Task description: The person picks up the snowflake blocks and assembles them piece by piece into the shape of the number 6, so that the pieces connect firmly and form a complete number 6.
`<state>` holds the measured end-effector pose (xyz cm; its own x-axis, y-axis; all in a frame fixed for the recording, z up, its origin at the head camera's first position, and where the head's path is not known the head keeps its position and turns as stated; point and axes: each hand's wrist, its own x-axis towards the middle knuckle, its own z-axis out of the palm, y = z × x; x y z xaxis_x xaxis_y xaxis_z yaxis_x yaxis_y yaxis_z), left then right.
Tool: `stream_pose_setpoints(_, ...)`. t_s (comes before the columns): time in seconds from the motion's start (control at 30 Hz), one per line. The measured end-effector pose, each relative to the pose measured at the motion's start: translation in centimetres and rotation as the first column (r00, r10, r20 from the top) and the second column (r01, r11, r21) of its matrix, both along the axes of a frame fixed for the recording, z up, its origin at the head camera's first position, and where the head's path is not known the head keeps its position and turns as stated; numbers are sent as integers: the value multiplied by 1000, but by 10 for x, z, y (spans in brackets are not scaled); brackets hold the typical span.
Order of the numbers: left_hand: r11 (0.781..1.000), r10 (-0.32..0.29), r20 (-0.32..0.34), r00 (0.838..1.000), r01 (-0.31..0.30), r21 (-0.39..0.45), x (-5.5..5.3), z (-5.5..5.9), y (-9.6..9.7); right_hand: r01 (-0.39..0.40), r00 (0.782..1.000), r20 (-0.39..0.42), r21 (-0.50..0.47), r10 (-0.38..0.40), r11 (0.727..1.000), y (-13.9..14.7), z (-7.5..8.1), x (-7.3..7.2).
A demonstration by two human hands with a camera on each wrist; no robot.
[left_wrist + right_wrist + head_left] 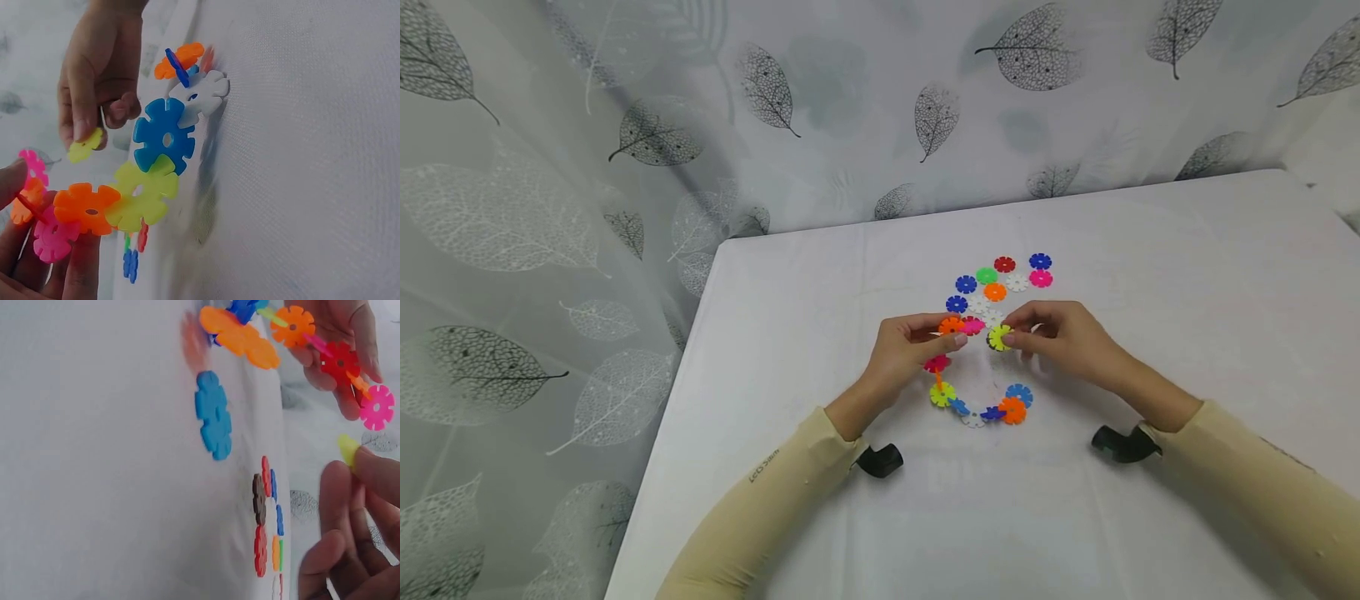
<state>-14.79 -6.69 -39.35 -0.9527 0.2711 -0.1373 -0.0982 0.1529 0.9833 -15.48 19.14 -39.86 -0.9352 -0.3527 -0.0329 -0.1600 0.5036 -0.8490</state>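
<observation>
My left hand [898, 354] holds one end of a curved chain of slotted flower-shaped plastic discs, gripping it near an orange disc [951, 325]. In the left wrist view the chain runs on through an orange, a yellow-green, a blue disc [149, 142] and a white disc [209, 90]. A pink disc [377, 407] forms the free tip beyond the left fingers. My right hand [1067, 337] pinches a single yellow disc [999, 338] between thumb and fingertips. This disc is close to the pink tip but apart from it in the right wrist view.
Several loose discs in blue, white, red, green and orange [995, 292] lie beyond the hands on the white-covered table [805, 333]. A light blue disc [212, 415] lies near the chain's far orange end. A leaf-patterned curtain [850, 100] hangs behind the table.
</observation>
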Motion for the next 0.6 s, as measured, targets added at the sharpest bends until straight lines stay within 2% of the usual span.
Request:
stream_pose_setpoints(0.13,1000,-18,-18,1000,19,19,1,0,0,66,993,-90,-140,-79,988,-3,3,4)
stream_pose_setpoints(0.27,999,-33,-26,999,34,35,1,0,-1,84,978,-163,-248,-127,965,-4,4,7)
stream_pose_setpoints(0.37,998,-39,-35,999,40,38,1,0,0,84,977,-166,-290,-136,953,-6,5,8)
stream_pose_setpoints(0.6,998,-48,-45,998,50,38,1,-1,1,78,983,-132,-316,-125,946,-9,6,11)
